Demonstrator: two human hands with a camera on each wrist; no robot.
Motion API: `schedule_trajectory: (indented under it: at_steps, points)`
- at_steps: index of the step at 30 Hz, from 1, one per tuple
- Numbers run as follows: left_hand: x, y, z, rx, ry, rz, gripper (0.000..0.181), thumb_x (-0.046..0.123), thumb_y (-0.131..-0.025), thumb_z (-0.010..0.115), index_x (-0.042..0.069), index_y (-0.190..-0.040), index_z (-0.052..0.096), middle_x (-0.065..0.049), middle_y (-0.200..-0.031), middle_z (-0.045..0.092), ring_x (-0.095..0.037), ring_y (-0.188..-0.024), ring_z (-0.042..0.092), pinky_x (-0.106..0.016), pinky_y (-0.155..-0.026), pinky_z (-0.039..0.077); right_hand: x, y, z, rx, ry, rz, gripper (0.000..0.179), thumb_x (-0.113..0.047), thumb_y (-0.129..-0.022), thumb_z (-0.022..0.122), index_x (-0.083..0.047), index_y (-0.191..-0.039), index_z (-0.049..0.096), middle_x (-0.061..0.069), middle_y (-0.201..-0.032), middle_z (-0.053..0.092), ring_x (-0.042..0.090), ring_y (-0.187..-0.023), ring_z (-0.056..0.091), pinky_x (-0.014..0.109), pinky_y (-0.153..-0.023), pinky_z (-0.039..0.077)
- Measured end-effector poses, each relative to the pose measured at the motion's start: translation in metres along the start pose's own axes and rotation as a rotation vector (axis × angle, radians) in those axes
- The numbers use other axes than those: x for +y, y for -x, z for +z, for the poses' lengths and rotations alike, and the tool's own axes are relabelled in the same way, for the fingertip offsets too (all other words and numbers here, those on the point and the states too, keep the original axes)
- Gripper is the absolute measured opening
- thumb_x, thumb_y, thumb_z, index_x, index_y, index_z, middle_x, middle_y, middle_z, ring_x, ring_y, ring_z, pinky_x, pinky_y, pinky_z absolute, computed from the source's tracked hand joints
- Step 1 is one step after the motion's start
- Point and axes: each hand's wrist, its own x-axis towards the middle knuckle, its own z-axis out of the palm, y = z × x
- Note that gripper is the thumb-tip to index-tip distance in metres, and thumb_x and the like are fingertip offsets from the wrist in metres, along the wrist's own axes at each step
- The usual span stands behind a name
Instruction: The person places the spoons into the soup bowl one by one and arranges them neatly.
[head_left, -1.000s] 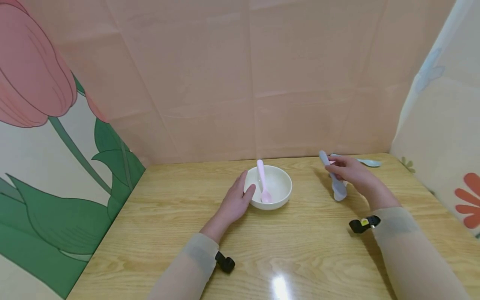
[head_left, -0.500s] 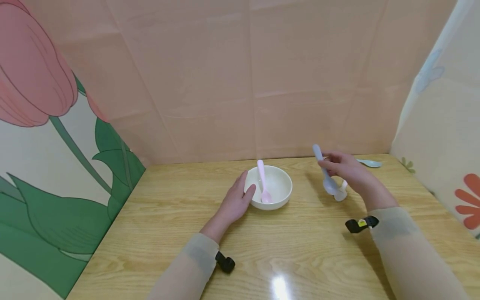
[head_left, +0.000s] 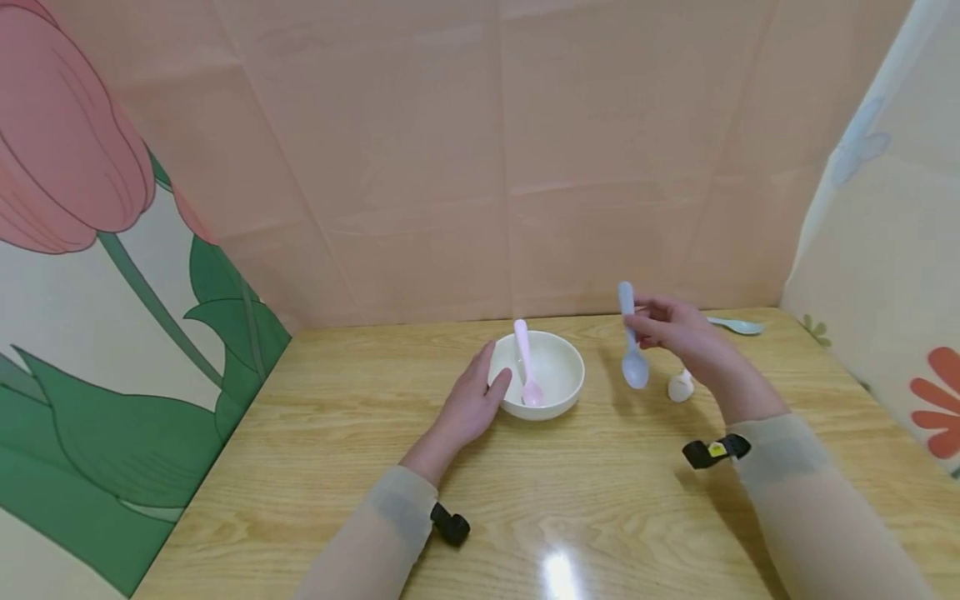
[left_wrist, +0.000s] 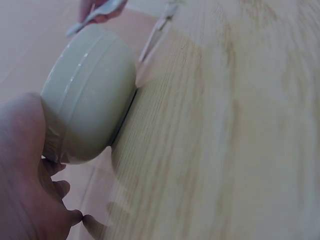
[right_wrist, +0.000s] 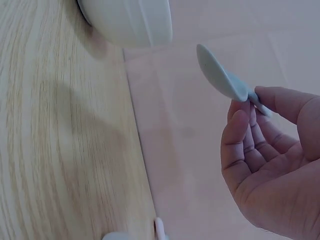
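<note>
A white bowl (head_left: 561,367) stands on the table, with a pale pink spoon (head_left: 532,392) leaning inside it, handle above the far rim. My left hand (head_left: 471,402) holds the bowl's left side, its thumb at the near rim and its fingers along the outer wall. To the right of the bowl, my right hand (head_left: 678,331) pinches a pale blue spoon (head_left: 635,368) by the handle between thumb and fingers. That spoon is raised above the table, its scoop hanging down toward me. In the right wrist view the scoop (right_wrist: 220,75) points toward the bowl (right_wrist: 127,20).
A whitish spoon (head_left: 681,387) lies on the table below the right wrist, its handle partly hidden. Behind that hand, a light blue spoon (head_left: 738,326) lies near the back edge. A pinkish backdrop (head_left: 405,208) rises behind the wooden table (head_left: 322,433).
My right hand has lifted the pale blue spoon and carried it left toward the bowl, uncovering the whitish spoon on the table. The left hand and the bowl have stayed in place.
</note>
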Motion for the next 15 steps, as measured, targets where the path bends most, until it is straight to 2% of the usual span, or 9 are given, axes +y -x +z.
schedule_trajectory:
  at_steps: [4, 10, 15]
  points:
    - [0.0, 0.0, 0.001, -0.007, 0.006, -0.009, 0.071, 0.046, -0.12, 0.041, 0.015, -0.179, 0.015, -0.009, -0.182, 0.025, -0.029, -0.166, 0.026, -0.049, -0.133, 0.024, -0.003, 0.001, 0.004, 0.008, -0.007, -0.004, 0.06, -0.026, -0.115, 0.064, 0.002, -0.164, 0.042, -0.002, -0.115, 0.069, 0.01, -0.099, 0.067, 0.029, -0.089, 0.06]
    - [0.0, 0.001, 0.0, -0.011, 0.005, -0.014, 0.071, 0.046, -0.12, 0.04, 0.016, -0.179, 0.015, -0.01, -0.182, 0.024, -0.029, -0.166, 0.026, -0.049, -0.133, 0.024, -0.009, 0.002, 0.01, 0.006, -0.029, -0.03, 0.066, -0.023, -0.113, 0.067, -0.001, -0.168, 0.037, 0.004, -0.117, 0.069, 0.012, -0.098, 0.069, 0.032, -0.089, 0.061]
    - [0.001, 0.001, 0.0, -0.012, 0.009, -0.011, 0.071, 0.046, -0.12, 0.04, 0.015, -0.179, 0.015, -0.01, -0.182, 0.024, -0.03, -0.166, 0.025, -0.05, -0.133, 0.024, -0.012, 0.002, 0.014, -0.001, -0.066, -0.065, 0.072, -0.018, -0.112, 0.069, -0.002, -0.172, 0.03, 0.002, -0.111, 0.071, 0.012, -0.094, 0.071, 0.03, -0.087, 0.062]
